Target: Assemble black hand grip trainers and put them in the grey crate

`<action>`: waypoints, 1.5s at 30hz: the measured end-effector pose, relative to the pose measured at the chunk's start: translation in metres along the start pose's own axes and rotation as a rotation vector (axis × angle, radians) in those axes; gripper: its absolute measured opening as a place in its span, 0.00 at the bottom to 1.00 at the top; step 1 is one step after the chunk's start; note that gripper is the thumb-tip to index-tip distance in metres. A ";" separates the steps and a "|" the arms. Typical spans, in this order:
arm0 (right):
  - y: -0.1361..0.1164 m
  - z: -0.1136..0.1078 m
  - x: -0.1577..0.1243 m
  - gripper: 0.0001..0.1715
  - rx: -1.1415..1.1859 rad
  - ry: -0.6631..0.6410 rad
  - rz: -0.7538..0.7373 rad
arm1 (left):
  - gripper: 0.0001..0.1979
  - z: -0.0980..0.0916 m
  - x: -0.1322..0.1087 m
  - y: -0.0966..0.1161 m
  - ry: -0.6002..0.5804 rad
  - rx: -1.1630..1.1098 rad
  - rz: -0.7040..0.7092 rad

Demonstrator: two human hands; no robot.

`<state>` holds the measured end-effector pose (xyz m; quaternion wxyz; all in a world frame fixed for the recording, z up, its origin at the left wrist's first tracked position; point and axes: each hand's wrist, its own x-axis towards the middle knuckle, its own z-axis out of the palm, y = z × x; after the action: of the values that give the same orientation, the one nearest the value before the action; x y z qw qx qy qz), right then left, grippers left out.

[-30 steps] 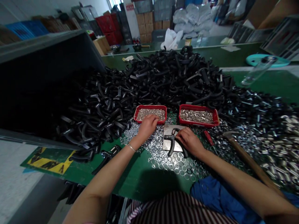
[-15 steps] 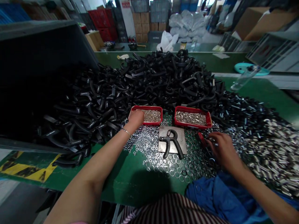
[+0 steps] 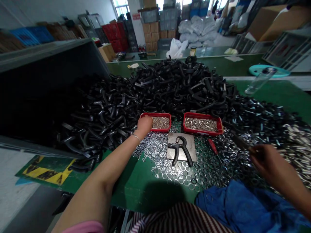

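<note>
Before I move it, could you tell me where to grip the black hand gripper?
Pinch the curved top of the hand gripper from above: it lies flat on the steel plate, legs splayed toward the near edge, leaving that arch free.

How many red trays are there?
2: one at the left hand, and one to its right, both just behind the metal plate.

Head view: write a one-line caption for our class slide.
Left hand at a red tray, right hand beside scattered washers, black hand grip on a steel plate.
</note>
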<state>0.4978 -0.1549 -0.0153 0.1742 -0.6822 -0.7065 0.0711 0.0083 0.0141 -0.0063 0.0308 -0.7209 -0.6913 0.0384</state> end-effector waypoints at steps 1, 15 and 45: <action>-0.014 0.000 -0.002 0.18 0.092 -0.059 0.054 | 0.16 0.002 -0.001 0.000 0.023 -0.003 0.000; -0.159 0.049 0.036 0.24 0.555 -0.521 -0.096 | 0.05 0.002 -0.058 0.028 0.402 -0.778 0.237; -0.116 0.076 0.005 0.26 1.165 -0.550 0.398 | 0.08 0.046 -0.059 0.109 0.222 -0.209 0.647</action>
<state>0.3629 -0.1465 -0.0455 0.3109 -0.5511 -0.4325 0.6423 0.1098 -0.0498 -0.0618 0.0182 -0.9016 -0.4196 -0.1031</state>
